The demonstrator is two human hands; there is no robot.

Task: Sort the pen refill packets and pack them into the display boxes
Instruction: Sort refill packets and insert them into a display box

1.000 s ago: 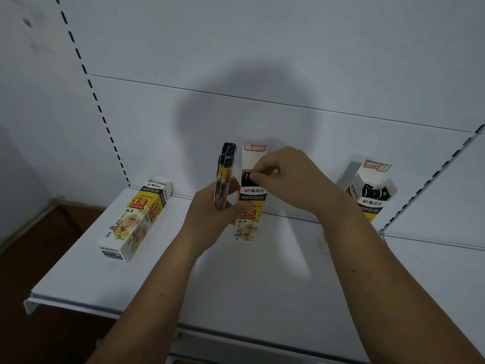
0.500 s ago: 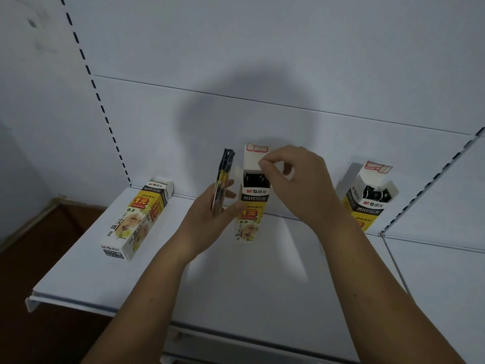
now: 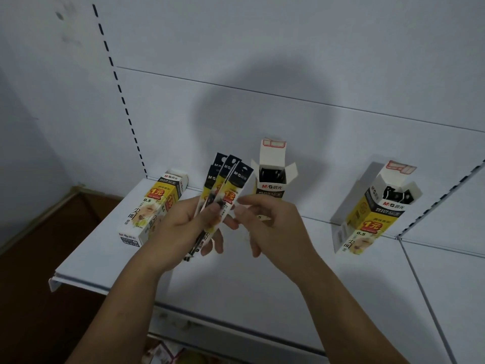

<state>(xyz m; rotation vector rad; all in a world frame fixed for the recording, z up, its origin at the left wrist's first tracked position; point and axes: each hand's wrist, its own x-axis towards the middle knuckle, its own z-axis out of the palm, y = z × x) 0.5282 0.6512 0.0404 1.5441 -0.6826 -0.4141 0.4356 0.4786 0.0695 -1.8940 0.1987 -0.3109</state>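
Three display boxes [image 3: 374, 206] on a white shelf [image 3: 236, 279] — refill packets [image 3: 227, 189] fanned in the left hand [image 3: 181, 232].

Seen from the hands, which are held over the middle of the shelf: the closed box [image 3: 153, 206] lies flat at 9 o'clock; the middle box [image 3: 273, 183] stands upright at 12 o'clock against the back panel [image 3: 288, 61], its flaps open and dark packet tops showing inside; the right box [image 3: 367, 219], at 3 o'clock, is tilted back with its top open and black packet ends inside. The left grip is clenched on the lower part of several packets, thumb across their fronts, their black tops spread toward 12 o'clock. The right hand [image 3: 273, 227] is at 3 o'clock of the fan, its grip released — fingers loosely curled, fingertips [image 3: 242, 202] just beside the outermost packet's edge; whether they touch it I cannot tell.
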